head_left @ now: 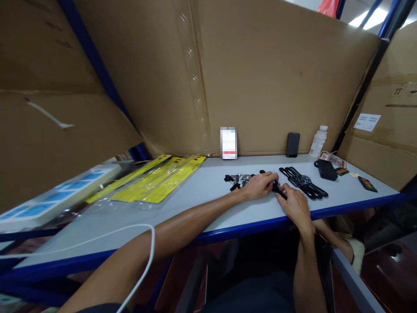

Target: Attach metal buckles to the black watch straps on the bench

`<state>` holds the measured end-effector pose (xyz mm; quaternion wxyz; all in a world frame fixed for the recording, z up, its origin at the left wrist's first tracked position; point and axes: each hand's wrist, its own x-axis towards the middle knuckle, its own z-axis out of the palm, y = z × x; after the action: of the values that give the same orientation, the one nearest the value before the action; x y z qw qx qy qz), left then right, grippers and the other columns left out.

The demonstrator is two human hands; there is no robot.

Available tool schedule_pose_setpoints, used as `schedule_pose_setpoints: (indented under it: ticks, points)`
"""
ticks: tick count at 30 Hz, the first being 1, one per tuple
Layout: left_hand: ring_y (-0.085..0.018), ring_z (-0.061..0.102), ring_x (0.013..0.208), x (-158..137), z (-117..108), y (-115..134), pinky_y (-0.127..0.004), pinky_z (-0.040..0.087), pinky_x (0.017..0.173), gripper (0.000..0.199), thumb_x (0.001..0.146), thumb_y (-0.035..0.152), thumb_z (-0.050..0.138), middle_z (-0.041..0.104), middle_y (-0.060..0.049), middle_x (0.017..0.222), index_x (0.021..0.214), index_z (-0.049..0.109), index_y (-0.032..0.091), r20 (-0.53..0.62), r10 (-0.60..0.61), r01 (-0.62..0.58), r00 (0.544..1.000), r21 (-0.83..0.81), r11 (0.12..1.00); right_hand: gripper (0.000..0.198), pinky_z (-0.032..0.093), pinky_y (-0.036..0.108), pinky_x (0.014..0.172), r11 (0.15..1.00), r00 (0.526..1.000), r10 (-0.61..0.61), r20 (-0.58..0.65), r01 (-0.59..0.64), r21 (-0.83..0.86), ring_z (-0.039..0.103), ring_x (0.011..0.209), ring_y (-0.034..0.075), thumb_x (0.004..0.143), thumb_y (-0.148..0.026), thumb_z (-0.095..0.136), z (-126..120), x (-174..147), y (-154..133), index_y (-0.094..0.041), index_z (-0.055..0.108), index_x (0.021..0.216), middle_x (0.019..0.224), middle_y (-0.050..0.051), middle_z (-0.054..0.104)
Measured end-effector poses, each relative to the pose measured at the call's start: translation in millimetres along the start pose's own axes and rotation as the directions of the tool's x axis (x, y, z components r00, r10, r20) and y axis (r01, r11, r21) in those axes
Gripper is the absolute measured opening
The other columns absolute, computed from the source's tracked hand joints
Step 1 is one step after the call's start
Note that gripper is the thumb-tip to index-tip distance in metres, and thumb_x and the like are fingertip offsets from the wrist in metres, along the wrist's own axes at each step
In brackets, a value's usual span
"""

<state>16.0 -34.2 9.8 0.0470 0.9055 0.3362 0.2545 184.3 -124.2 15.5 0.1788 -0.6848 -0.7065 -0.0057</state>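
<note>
My left hand (260, 187) is closed, its fingertips pinching one end of a slim black handle-like piece (279, 191). My right hand (296, 205) grips the other end, thumb and fingers closed around it just above the table. Fingers cover part of the piece, so its exact kind is unclear. Beyond my left hand lies a small pile of silver metal parts with black ends (241, 180). To the right of my hands, several glossy black handle-shaped pieces (302, 182) lie stacked side by side.
Yellow cards in clear plastic packaging (177, 180) lie left on the white table (195, 213), beside a white box with blue labels (61, 195). A lit phone (228, 143), a dark phone (292, 144) and a bottle (318, 141) stand along the cardboard wall. A white cable (152, 243) crosses my left arm.
</note>
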Motion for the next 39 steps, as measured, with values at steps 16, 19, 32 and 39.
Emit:
schedule_pose_setpoints:
  ticks: [16,19,32,39]
  points:
    - [-0.023,0.066,0.086,5,0,2,-0.031,0.045,0.073,0.024,0.103,0.031,0.046,0.070,-0.007,0.090,0.091,0.064,0.020,0.027,-0.222,0.220,0.975,0.070,0.973,0.021,0.034,0.030,0.068,1.000,1.000,-0.014,-0.010,0.014,-0.009,0.071,0.091,0.023,0.101,-0.039,0.054,3,1,2,-0.025,0.063,0.112,0.100,0.005,0.078]
    - [-0.022,0.066,0.086,2,-1,2,-0.031,0.045,0.073,0.023,0.094,0.019,0.052,0.071,-0.004,0.093,0.113,0.063,0.022,0.013,-0.180,0.179,0.984,0.039,0.983,0.020,0.034,0.029,0.069,1.000,1.000,-0.014,-0.004,0.014,-0.008,0.071,0.090,0.023,0.100,-0.039,0.054,3,2,2,-0.025,0.063,0.112,0.099,0.005,0.077]
    - [-0.022,0.066,0.098,0,-2,-7,-0.031,0.049,0.081,0.013,0.099,0.022,0.054,0.066,-0.005,0.107,0.108,0.062,0.023,0.045,-0.009,0.005,0.999,0.107,0.994,0.020,0.034,0.030,0.070,1.000,1.000,-0.013,-0.001,0.013,-0.001,0.072,0.093,0.023,0.101,-0.039,0.055,3,1,2,-0.025,0.062,0.112,0.099,0.005,0.077]
    - [-0.022,0.066,0.095,3,-4,2,-0.031,0.050,0.075,0.016,0.104,0.030,0.047,0.064,-0.008,0.112,0.107,0.060,0.022,0.083,-0.054,0.036,0.995,0.208,0.977,0.021,0.036,0.031,0.071,1.000,1.000,-0.010,-0.006,0.010,-0.014,0.072,0.096,0.024,0.101,-0.040,0.053,3,0,2,-0.025,0.063,0.113,0.101,0.005,0.077]
